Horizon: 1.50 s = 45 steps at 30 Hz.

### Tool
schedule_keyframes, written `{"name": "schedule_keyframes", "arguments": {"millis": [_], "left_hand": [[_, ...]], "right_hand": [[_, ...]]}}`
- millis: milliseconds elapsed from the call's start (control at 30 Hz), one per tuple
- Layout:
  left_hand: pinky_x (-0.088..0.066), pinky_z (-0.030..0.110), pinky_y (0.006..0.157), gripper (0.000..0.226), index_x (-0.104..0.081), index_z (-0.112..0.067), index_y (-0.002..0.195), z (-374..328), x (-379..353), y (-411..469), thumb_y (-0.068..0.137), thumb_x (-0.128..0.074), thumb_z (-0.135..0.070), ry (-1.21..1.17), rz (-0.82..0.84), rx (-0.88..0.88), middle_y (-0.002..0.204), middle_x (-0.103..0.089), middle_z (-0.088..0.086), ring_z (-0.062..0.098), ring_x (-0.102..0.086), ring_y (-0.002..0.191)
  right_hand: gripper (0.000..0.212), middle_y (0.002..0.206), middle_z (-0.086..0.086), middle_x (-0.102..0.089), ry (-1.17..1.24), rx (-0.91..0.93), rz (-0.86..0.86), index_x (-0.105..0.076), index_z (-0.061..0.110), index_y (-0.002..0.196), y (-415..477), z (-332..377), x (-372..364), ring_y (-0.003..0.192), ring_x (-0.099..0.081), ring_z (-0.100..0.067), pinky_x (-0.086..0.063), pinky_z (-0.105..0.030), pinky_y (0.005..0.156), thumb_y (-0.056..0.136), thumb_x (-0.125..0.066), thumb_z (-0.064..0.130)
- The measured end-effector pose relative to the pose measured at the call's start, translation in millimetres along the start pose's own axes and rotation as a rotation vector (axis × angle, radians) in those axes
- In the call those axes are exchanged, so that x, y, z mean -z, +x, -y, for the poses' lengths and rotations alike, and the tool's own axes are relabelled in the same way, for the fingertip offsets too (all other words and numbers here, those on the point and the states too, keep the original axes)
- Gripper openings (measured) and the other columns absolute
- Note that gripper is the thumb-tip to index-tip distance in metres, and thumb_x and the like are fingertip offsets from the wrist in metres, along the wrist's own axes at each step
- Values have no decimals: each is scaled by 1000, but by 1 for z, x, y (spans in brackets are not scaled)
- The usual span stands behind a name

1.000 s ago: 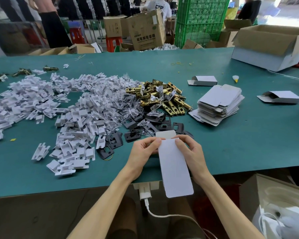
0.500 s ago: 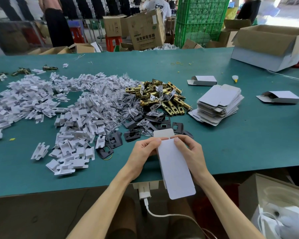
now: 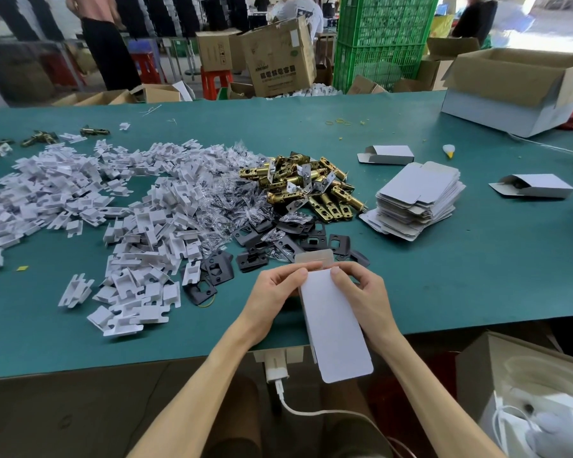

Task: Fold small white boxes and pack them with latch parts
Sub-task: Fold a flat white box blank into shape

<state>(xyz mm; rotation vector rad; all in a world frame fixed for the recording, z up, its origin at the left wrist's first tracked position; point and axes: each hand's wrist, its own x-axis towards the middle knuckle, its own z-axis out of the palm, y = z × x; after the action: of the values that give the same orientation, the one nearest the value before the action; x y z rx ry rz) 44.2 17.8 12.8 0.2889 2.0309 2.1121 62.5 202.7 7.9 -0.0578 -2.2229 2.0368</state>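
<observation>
I hold the white box (image 3: pixel 334 328) over the near edge of the green table (image 3: pixel 460 276), my left hand (image 3: pixel 275 292) and right hand (image 3: pixel 364 292) both pinching its far end. Black plates (image 3: pixel 311 239) and brass latches (image 3: pixel 305 186) lie just beyond.

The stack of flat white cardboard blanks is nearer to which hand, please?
Right. The right hand grips the white cardboard box, left of the stack of flat white cardboard blanks; the left hand grips its other side, farther left.
</observation>
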Motion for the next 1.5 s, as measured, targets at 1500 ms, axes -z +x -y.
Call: {"name": "schedule_keyframes", "arguments": {"millis": [1500], "left_hand": [[-61,33,87,35,-63,-21,138,9,4,9,103,-63,-24,-255,-281,-42,115,-77,-2,15,-70,104]], "right_hand": [[79,113,-8,-76,536,-178,-103,-68,9,120,4,6,9,101,-72,-18,-59,-25,78,77,-59,75]]}}
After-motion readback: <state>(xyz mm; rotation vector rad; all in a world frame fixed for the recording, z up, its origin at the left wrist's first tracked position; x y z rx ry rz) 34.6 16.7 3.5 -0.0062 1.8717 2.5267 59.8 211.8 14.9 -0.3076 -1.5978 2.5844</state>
